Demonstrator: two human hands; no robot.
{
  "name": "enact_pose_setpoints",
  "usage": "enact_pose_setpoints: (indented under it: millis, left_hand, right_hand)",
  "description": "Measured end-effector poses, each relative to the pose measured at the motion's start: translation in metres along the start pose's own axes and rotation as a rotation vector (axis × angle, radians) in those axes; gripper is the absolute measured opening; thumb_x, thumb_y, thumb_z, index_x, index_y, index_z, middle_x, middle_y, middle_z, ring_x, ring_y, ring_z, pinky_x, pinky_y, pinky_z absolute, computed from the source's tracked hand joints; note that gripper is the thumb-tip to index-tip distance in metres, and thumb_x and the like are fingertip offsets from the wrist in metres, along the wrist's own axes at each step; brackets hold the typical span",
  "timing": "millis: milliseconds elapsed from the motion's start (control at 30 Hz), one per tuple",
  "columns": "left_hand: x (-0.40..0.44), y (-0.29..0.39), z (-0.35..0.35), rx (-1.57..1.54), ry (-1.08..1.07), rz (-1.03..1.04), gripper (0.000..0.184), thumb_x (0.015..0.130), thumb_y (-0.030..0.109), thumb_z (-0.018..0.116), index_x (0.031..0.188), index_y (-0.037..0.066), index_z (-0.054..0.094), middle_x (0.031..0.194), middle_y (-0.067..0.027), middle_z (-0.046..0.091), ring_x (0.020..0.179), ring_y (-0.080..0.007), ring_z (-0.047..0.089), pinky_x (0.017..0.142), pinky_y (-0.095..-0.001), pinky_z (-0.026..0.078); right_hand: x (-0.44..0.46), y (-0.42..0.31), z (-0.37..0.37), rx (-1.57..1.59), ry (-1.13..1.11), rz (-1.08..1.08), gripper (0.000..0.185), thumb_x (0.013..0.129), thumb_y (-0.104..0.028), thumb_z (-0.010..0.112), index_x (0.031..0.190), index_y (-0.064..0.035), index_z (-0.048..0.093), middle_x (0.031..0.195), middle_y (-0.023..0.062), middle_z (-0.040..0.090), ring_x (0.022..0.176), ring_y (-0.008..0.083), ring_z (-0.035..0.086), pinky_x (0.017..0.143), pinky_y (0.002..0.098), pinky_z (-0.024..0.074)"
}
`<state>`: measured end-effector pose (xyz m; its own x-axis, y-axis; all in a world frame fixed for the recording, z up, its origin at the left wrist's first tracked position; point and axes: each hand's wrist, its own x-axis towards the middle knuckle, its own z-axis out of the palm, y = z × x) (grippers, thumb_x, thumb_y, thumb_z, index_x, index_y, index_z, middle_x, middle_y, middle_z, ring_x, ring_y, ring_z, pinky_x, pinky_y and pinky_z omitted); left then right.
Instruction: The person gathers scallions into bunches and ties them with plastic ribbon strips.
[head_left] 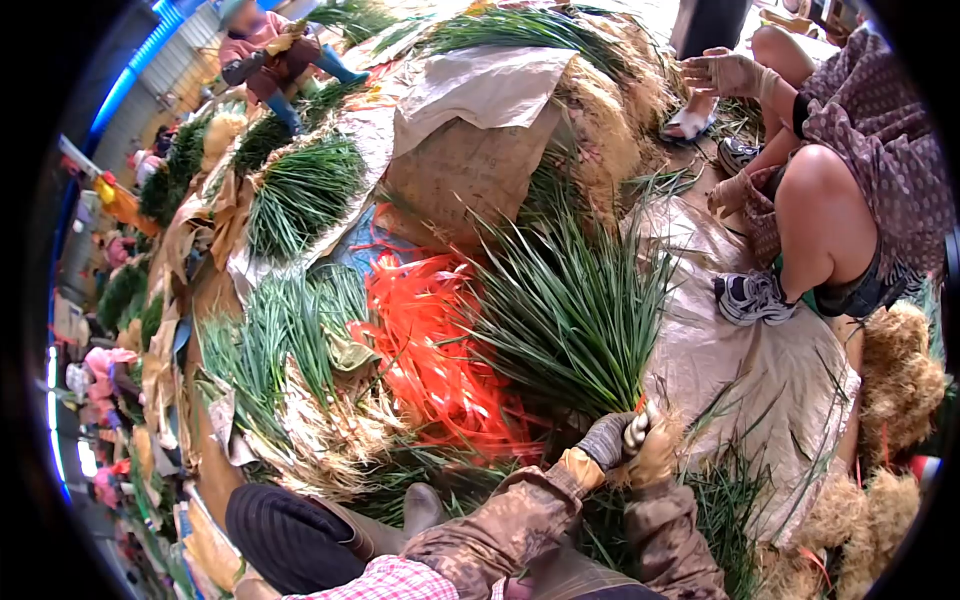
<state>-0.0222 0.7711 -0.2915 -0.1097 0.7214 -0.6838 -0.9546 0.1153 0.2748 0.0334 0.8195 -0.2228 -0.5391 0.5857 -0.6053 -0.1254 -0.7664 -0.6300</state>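
Left hand (606, 442) fingers curled round bunch (580, 310) base, right hand (654, 458) against it, finger closure unclear, red strips (430, 350) left.

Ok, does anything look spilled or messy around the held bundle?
Yes, mildly: the orange strips lie in a loose tangle left of the held bundle, and stray green leaves are strewn by the pale sheet. Both look untidy beside the gathered bundle. No damage is evident.
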Motion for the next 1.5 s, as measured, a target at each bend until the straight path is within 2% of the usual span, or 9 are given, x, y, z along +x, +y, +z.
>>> enact_pose_setpoints:
  millis: [100,200,533,567,700,933,1300,1333,1500]
  left_hand:
    - [-0.011,0.006,-0.026,-0.359,-0.666,-0.284,0.016,0.088,0.017,0.053,0.083,0.009,0.066,0.071,-0.0035,0.064,0.062,-0.0143,0.058,0.061,-0.0274,0.049]
    - [-0.021,0.014,0.009,-0.269,0.089,-0.299,0.019,0.087,0.017,0.055,0.074,0.007,0.065,0.067,-0.0053,0.063,0.058,-0.0182,0.057,0.06,-0.0305,0.049]
    - [0.005,0.006,-0.041,-0.184,-0.071,-0.309,0.02,0.092,0.017,0.05,0.091,-0.001,0.058,0.08,-0.0095,0.066,0.069,-0.0228,0.065,0.059,-0.0281,0.055]
    - [-0.007,0.012,-0.035,-0.173,-0.05,-0.302,0.021,0.092,0.018,0.051,0.093,-0.001,0.059,0.083,-0.0108,0.066,0.073,-0.0235,0.066,0.062,-0.0286,0.056]
    - [-0.007,-0.005,-0.067,-0.336,-0.357,-0.314,0.027,0.092,0.025,0.054,0.097,-0.001,0.059,0.09,-0.0124,0.067,0.076,-0.0239,0.066,0.073,-0.033,0.055]
    - [-0.102,-0.005,-0.133,1.457,0.404,0.419,0.063,0.072,0.048,0.071,0.114,0.002,0.057,0.097,-0.0217,0.066,0.087,-0.0334,0.065,0.078,-0.0387,0.05]
    - [-0.113,0.003,-0.016,0.944,0.306,0.467,0.068,0.07,0.028,0.074,0.127,0.007,0.042,0.101,-0.0143,0.063,0.087,-0.0289,0.06,0.08,-0.0381,0.049]
    - [-0.114,0.006,-0.015,0.922,0.269,0.494,0.067,0.07,0.027,0.074,0.127,0.008,0.042,0.101,-0.0137,0.063,0.087,-0.0283,0.06,0.079,-0.0379,0.049]
    - [-0.117,0.02,-0.014,0.846,0.115,0.576,0.063,0.071,0.021,0.073,0.126,0.008,0.043,0.1,-0.0108,0.063,0.084,-0.0253,0.06,0.077,-0.0371,0.049]
  right_hand:
    - [-0.038,0.004,0.018,-0.336,0.143,-0.091,0.041,0.096,-0.025,0.046,0.059,-0.0089,0.046,0.047,0.0,0.042,0.036,0.0114,0.037,0.035,0.0263,0.0271]
    - [-0.054,0.011,0.023,-0.523,0.12,-0.174,0.035,0.094,-0.02,0.05,0.061,-0.0098,0.046,0.049,-0.0019,0.041,0.041,0.0093,0.038,0.039,0.0238,0.0282]
    - [-0.116,0.007,0.07,-0.722,-0.172,-0.354,0.029,0.094,-0.015,0.05,0.068,-0.0028,0.048,0.059,-0.0025,0.041,0.058,0.0073,0.036,0.053,0.0253,0.0334]
    - [-0.118,0.007,0.062,-0.823,-0.16,-0.197,0.027,0.094,-0.021,0.051,0.085,0.0023,0.062,0.075,0.008,0.064,0.069,0.01,0.055,0.062,0.0294,0.0456]
    - [-0.109,0.022,0.048,-0.674,-0.269,-0.138,0.028,0.093,-0.023,0.051,0.08,0.0002,0.061,0.07,0.0019,0.06,0.066,0.0096,0.052,0.059,0.0277,0.0437]
    - [-0.105,-0.014,0.07,-0.618,-0.238,-0.1,0.034,0.093,-0.023,0.05,0.063,-0.0071,0.049,0.052,-0.0009,0.045,0.047,0.0075,0.042,0.046,0.0225,0.0326]
    - [-0.13,-0.006,0.086,-0.794,-0.598,-0.158,0.03,0.093,-0.017,0.054,0.065,-0.0064,0.05,0.056,-0.0054,0.038,0.055,0.0058,0.034,0.051,0.0237,0.0308]
    - [-0.132,-0.007,0.087,-0.835,-0.638,-0.212,0.028,0.092,-0.017,0.056,0.068,-0.0017,0.052,0.058,0.0108,0.044,0.052,0.0193,0.041,0.049,0.0317,0.0366]
    - [-0.143,-0.029,0.105,-0.769,-0.807,-0.094,0.03,0.092,-0.02,0.054,0.069,-0.0005,0.051,0.058,0.0137,0.044,0.052,0.0231,0.041,0.052,0.0341,0.0378]
